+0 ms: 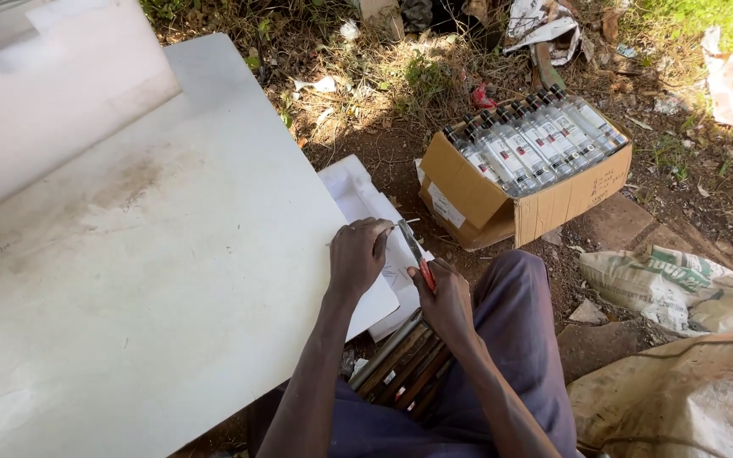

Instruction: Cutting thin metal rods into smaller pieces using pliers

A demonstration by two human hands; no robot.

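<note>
Pliers with red handles are held in the middle of the frame, tilted, nose up and to the left. A thin wire is pinched just above, at the white board's right edge.

Both forearms are bare — no sleeves, watch or gloves show on the left hand or the right hand. The legs wear loose trousers of dull purple-grey cloth — plain, softly creased at the knee.
</note>
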